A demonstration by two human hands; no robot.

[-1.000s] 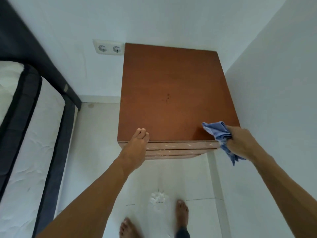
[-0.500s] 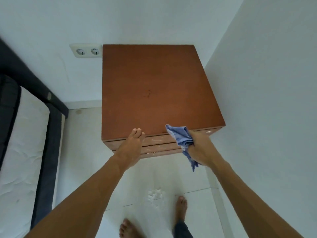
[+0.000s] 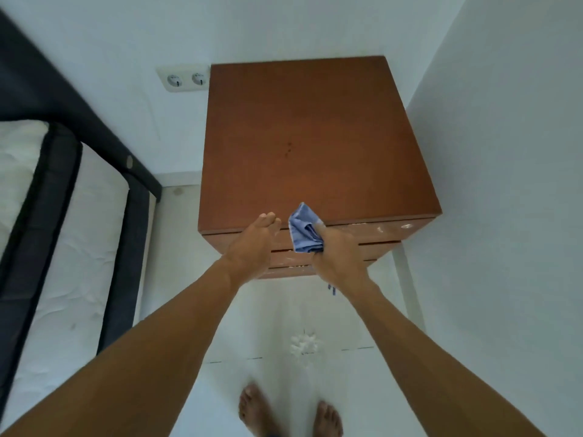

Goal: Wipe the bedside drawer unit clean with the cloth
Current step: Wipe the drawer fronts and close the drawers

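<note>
The brown wooden drawer unit [image 3: 315, 143] stands in the corner, seen from above, with pale smears along its drawer fronts. My right hand [image 3: 339, 257] holds a bunched blue cloth [image 3: 304, 230] against the front top edge, near the middle. My left hand [image 3: 252, 247] rests flat on the same front edge just left of the cloth, fingers together and holding nothing. A small dark mark shows on the top's middle.
A white wall [image 3: 504, 184] runs close along the unit's right side. A double socket [image 3: 184, 79] sits on the back wall at left. A bed with white mattress [image 3: 72, 247] and dark frame lies at left. My bare feet [image 3: 290, 414] stand on white tiles.
My right hand has slid the cloth leftward along the front edge, from the right corner to beside my left hand. The left hand has stayed on the edge.
</note>
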